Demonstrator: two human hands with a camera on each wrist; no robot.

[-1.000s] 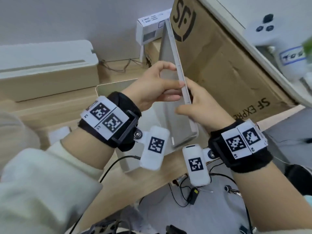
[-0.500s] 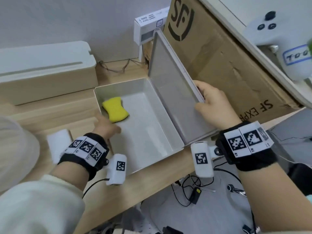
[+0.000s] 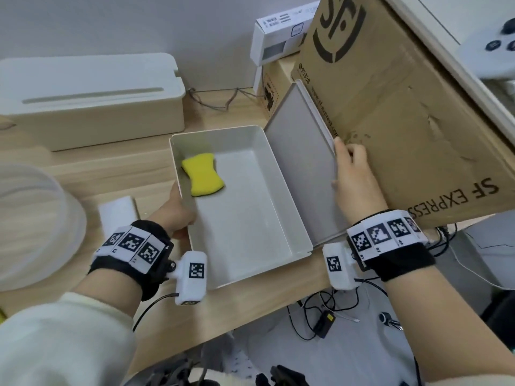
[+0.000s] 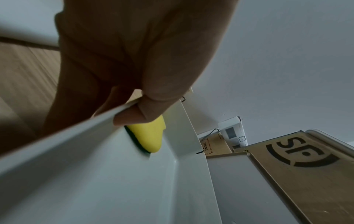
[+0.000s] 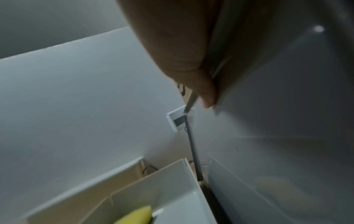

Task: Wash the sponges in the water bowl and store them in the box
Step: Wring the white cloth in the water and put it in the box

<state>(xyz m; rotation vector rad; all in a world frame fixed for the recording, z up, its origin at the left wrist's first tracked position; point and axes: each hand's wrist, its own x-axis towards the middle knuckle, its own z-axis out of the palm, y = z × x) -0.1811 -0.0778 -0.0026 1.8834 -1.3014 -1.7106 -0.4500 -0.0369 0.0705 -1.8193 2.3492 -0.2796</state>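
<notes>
An open white box [image 3: 245, 218] stands on the wooden table with a yellow sponge [image 3: 203, 174] lying in its back left corner. My left hand [image 3: 181, 207] grips the box's left wall, thumb [image 4: 134, 116] hooked over the rim beside the sponge [image 4: 149, 136], fingers outside. My right hand [image 3: 348, 168] pinches the outer edge of the raised lid [image 3: 301, 162], which leans back towards a cardboard carton. A white sponge [image 3: 118, 213] lies on the table left of the box. The translucent water bowl [image 3: 36, 227] sits at the far left, partly cut off.
A large SF Express cardboard carton [image 3: 404, 121] stands right behind the lid. A long white cable box [image 3: 89, 98] lines the back wall, with a small white carton [image 3: 278, 32] beside it. Cables [image 3: 326, 319] hang below the table's front edge.
The lid, held upright by both hands a second ago, has swung open to the right. My left hand dropped off it and took hold of the box's left wall.
</notes>
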